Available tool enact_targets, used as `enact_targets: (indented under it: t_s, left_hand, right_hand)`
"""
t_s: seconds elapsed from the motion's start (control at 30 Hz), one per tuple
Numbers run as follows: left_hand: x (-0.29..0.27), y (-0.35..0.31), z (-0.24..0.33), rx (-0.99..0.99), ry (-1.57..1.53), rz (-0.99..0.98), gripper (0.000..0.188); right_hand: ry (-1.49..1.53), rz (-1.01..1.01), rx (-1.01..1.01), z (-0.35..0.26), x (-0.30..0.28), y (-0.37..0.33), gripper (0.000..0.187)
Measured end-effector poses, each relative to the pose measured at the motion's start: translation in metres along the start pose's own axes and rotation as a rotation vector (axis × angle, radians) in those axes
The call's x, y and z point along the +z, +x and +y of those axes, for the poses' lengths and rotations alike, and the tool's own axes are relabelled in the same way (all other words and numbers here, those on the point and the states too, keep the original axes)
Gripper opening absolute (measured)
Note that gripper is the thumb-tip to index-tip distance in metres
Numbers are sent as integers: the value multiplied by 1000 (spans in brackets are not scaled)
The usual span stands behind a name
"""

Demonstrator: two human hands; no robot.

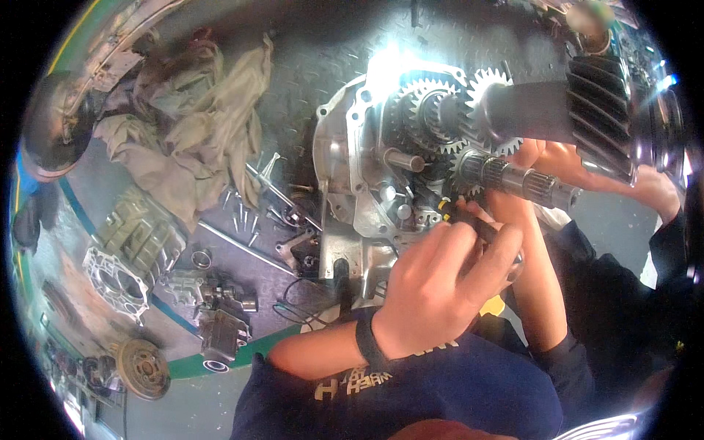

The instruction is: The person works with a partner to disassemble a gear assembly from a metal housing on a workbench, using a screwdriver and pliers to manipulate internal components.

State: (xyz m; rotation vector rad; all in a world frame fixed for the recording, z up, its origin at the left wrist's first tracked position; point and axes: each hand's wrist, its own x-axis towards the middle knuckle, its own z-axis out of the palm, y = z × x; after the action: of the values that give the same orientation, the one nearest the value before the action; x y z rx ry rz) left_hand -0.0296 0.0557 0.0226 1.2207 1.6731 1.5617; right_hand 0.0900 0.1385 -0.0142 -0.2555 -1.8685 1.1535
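Observation:
My left hand (440, 275), with a black band at the wrist, is closed around a dark, partly shiny tool whose kind I cannot make out. It is beside the lower right of a cast metal gearbox housing (341, 143). My right hand (506, 205) reaches up behind a splined shaft (524, 181); its fingers are hidden there. Toothed gears (429, 110) sit against the housing, above the shaft. A thick dark shaft with a helical gear (601, 110) juts toward me at the upper right. Another person's hand (535, 155) is just behind the splined shaft.
On the metal bench to the left lie a grey cloth (198, 125), loose bolts (246, 216), a long rod (246, 247) and a fork-shaped bracket (297, 249). Nearer are a second housing (139, 242), a motor-like unit (224, 334) and a round disc (143, 369). The other person's dark sleeve (667, 238) enters at right.

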Motion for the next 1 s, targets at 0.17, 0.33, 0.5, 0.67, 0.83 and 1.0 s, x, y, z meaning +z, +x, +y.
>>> enact_targets:
  t_s: [0.17,0.33,0.5,0.67,0.83,1.0]
  left_hand:
    - [5,3,-5,-22,-13,1,43]
    - [12,10,-7,-10,-121,-10,54]
    - [9,12,-9,-30,-75,-30,58]
    - [12,11,-13,-3,-47,-16,46]
    - [16,6,-20,-22,-61,-27,52]
    - [22,8,-24,47,-180,26,49]
  right_hand:
    - [-30,19,33,1,4,4,20]
    - [-85,29,40,0,4,1,19]
    - [-111,38,56,1,3,-2,18]
    - [-130,42,60,-2,4,-1,17]
    - [-119,58,78,1,9,-7,16]
    - [-163,58,78,-6,4,-1,15]
